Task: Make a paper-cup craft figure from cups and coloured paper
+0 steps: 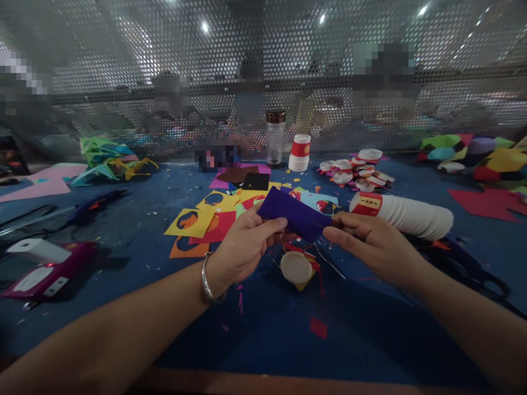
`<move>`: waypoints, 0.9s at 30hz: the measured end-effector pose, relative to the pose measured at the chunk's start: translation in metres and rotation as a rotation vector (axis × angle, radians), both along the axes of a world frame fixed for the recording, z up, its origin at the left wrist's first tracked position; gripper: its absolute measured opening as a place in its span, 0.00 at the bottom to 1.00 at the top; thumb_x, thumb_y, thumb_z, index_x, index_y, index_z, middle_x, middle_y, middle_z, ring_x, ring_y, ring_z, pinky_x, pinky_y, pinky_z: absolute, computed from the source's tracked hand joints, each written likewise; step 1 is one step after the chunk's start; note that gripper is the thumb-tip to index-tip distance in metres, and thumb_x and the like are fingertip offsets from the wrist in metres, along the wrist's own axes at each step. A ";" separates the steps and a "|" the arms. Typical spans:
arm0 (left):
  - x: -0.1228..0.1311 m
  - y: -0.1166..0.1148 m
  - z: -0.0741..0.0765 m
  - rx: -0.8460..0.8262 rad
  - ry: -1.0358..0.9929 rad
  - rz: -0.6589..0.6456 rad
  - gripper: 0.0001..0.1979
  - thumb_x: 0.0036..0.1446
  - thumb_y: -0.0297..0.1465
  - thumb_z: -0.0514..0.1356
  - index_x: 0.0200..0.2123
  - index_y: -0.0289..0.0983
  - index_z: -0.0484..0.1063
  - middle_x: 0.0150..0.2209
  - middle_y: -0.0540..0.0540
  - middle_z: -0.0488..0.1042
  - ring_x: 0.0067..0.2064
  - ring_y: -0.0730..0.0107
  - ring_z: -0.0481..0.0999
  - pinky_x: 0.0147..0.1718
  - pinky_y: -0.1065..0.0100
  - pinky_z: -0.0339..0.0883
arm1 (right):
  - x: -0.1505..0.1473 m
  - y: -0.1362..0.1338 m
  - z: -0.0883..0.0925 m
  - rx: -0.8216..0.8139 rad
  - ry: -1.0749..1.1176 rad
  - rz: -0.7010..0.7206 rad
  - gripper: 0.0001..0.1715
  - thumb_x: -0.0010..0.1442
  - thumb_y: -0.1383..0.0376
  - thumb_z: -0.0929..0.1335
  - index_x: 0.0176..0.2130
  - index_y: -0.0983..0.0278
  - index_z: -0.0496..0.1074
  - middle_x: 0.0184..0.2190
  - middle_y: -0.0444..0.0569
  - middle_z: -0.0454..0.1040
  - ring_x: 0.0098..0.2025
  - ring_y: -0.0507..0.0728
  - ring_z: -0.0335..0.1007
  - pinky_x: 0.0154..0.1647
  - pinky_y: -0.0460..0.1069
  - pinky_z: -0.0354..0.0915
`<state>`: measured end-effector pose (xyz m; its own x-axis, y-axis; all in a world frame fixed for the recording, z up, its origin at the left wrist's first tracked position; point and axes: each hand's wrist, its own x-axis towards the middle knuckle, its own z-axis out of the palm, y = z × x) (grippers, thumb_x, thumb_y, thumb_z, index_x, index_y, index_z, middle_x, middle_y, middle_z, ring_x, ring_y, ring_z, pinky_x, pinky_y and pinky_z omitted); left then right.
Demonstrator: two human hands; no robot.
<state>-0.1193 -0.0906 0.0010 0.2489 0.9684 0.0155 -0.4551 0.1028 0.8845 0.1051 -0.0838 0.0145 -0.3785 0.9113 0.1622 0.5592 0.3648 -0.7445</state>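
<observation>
My left hand (pixel 247 241), with a silver bangle at the wrist, is closed on a folded dark blue-purple piece of paper (pixel 290 213), thumb on top. At the paper's right end, my right hand (pixel 366 238) is closed, thumb and fingers pinched together. A thin line reaches from those fingertips onto the paper; what they grip is too small to tell. Just below the paper, a paper cup piece (pixel 296 267) with its round bottom facing up lies on yellow and red scraps.
Yellow paper with a round cutout (pixel 171 226) and other coloured sheets lie behind my hands. A row of stacked paper cups (pixel 420 214) lies at right. Farther back stand a glass bottle (pixel 275 142) and upright cups (pixel 300 163). A purple power strip (pixel 61 269) is at left.
</observation>
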 end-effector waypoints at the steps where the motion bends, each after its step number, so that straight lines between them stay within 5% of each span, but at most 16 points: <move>1: 0.000 0.000 0.000 -0.001 0.000 0.001 0.10 0.55 0.26 0.69 0.41 0.35 0.77 0.37 0.43 0.85 0.40 0.62 0.84 0.43 0.62 0.77 | 0.001 0.000 -0.001 0.007 0.003 -0.002 0.31 0.65 0.38 0.65 0.28 0.61 0.69 0.22 0.41 0.62 0.23 0.51 0.55 0.23 0.49 0.52; 27: 0.002 -0.005 0.008 -0.012 0.052 0.038 0.13 0.47 0.27 0.76 0.35 0.35 0.77 0.28 0.49 0.81 0.30 0.70 0.81 0.35 0.68 0.76 | -0.001 -0.001 -0.002 0.062 -0.012 0.014 0.33 0.68 0.40 0.63 0.23 0.60 0.62 0.21 0.40 0.56 0.23 0.51 0.50 0.24 0.49 0.49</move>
